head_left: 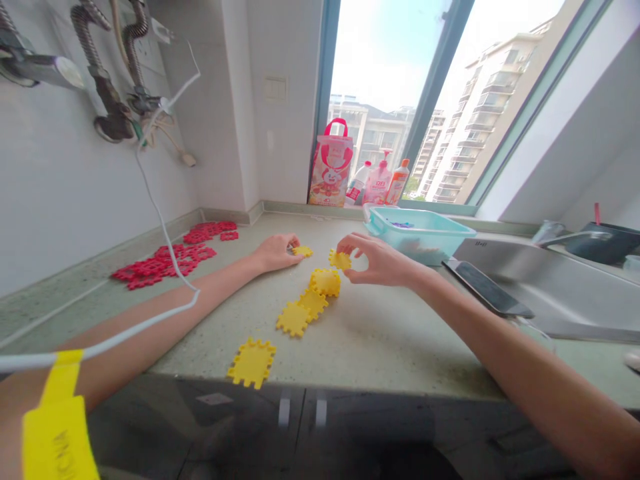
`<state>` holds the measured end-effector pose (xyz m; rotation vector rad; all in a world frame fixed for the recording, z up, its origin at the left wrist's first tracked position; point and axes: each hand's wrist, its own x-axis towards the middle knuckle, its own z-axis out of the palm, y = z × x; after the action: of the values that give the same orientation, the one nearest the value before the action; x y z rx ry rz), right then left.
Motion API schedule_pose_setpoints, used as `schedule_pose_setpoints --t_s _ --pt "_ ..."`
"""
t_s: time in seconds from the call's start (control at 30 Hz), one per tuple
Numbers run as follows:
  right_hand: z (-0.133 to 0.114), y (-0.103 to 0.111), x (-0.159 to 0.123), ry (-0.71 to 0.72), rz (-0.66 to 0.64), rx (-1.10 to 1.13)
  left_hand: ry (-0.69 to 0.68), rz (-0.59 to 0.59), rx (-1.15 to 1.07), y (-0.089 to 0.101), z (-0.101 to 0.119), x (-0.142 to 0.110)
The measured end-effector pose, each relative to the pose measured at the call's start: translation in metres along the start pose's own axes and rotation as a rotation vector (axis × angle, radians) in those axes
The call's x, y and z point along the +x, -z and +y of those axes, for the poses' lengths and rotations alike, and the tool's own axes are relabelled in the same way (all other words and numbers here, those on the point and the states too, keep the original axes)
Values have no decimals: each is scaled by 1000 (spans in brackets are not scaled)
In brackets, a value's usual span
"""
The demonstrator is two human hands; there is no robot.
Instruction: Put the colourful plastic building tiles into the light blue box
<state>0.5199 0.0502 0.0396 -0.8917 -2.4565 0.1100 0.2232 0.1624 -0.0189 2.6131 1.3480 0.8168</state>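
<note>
My left hand (277,253) is closed on a yellow notched plastic tile (303,251) near the middle of the counter. In my right hand (376,260), another yellow notched tile (340,259) is pinched between thumb and fingers. Just below my right hand lies an overlapping row of yellow tiles, from a small pile (325,283) down to a flat tile (293,319). A separate yellow tile (251,363) sits at the counter's front edge. Part of the tile in my left hand is hidden by the fingers.
Red notched pieces (165,263) lie in heaps at the left. A turquoise bin (425,233) holding some purple pieces stands at the right. A phone (487,288) rests by the steel sink (575,293). A white cable (165,227) crosses my left arm. Bottles (379,183) and a pink bag (331,170) stand by the window.
</note>
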Motion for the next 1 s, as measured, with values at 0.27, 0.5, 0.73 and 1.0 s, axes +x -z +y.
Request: schedule_pose_setpoints --t_s 0.27,0.5,0.73,1.0 --pt "-21 -18 2 96 -111 17 -42 -14 22 -1 3 -3" --pt "-84 -1 -8 183 165 -103 -89 -46 91 -2 4 -2" --pt "-63 -7 -9 127 388 -245 -42 -34 52 1 9 -6" --pt "-40 -5 -8 97 422 -197 -206 111 -332 34 33 -16"
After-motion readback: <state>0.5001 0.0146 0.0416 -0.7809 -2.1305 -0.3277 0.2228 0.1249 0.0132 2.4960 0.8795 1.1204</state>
